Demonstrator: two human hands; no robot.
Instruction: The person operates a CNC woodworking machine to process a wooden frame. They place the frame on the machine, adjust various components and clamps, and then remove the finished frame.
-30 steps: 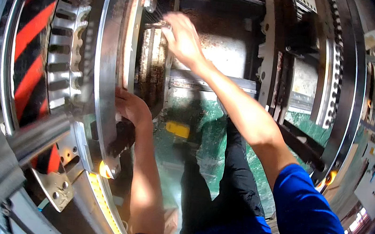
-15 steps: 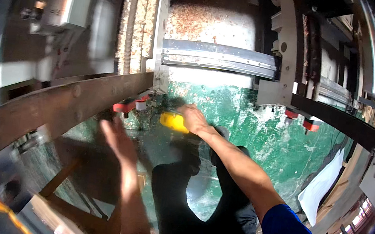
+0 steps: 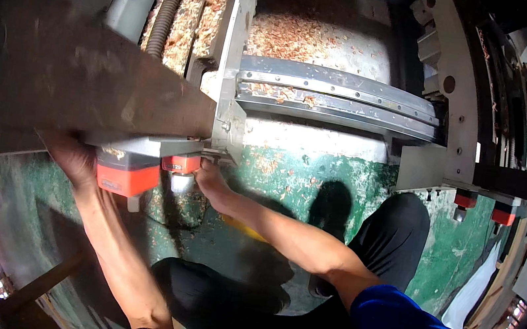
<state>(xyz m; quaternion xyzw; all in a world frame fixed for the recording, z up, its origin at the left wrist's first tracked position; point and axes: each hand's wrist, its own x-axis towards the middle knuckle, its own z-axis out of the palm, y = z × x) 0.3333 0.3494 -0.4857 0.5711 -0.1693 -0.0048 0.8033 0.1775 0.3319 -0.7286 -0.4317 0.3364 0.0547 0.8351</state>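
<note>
My left hand [image 3: 74, 163] reaches under a broad brown metal beam [image 3: 107, 90], beside a large orange-red and black boxy device [image 3: 127, 176]. Its fingers are mostly hidden behind the beam and the device. My right hand [image 3: 211, 183] is curled at the right side of a smaller red box [image 3: 181, 164] with a silver knob [image 3: 182, 184] below it. Those fingers look closed, but whatever they grip is hidden. Both red devices hang from a pale bracket [image 3: 166, 146] under the beam. Below my right forearm a yellow thing [image 3: 243, 228] partly shows, its kind unclear.
A silver rail [image 3: 339, 98] crosses between two pale machine uprights. Wood shavings [image 3: 294, 35] lie behind it and along the ribbed hose [image 3: 172, 6]. On the right, another dark beam [image 3: 514, 183] carries two more red devices. My bent knees are over the worn green floor [image 3: 335, 174].
My view has moved closer to the left beam. My right hand has left the yellow thing and come to the smaller red box. My left hand has gone up under the beam.
</note>
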